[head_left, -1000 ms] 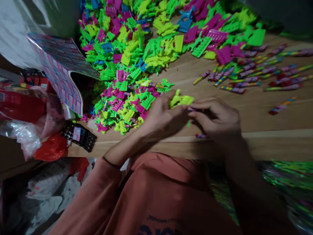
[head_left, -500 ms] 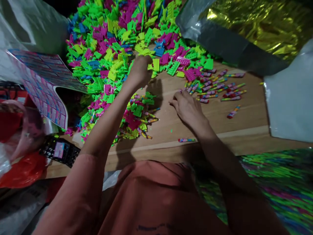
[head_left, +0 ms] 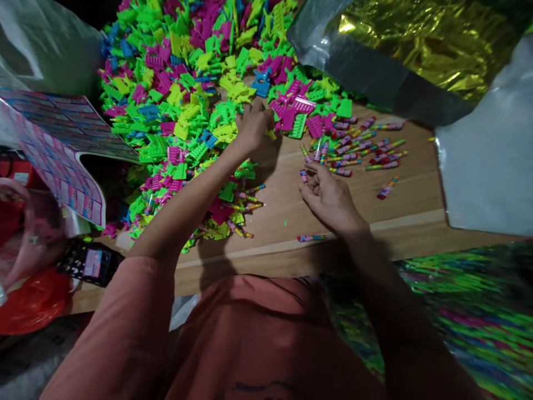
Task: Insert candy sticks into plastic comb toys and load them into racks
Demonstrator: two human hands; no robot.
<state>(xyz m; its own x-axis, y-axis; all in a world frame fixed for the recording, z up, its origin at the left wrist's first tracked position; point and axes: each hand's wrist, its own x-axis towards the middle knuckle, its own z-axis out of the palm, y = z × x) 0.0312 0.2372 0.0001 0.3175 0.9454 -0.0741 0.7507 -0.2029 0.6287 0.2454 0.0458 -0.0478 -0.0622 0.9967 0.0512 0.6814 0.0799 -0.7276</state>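
Note:
My left hand (head_left: 255, 126) is at the right edge of a large pile of green, pink, yellow and blue plastic pieces (head_left: 183, 111). Its fingers curl round a small yellow piece (head_left: 270, 134), partly hidden. My right hand (head_left: 327, 197) rests on the wooden table (head_left: 283, 208), fingers bent at the near-left end of a group of small wrapped sticks (head_left: 353, 147). A red-ended stick (head_left: 303, 176) lies against its fingertips; whether it is gripped cannot be made out.
A gold and grey bag (head_left: 400, 61) stands at the back right, a white plastic sheet (head_left: 487, 172) at the right. Printed card (head_left: 62, 161), a black box (head_left: 92, 261) and a red bag (head_left: 37, 300) are on the left. One stick (head_left: 311, 238) lies near the front edge.
My left hand has moved right and slightly down, and the yellow piece by it now sits lower in its fingers. My right hand has shifted a little right and down. The view has shifted slightly.

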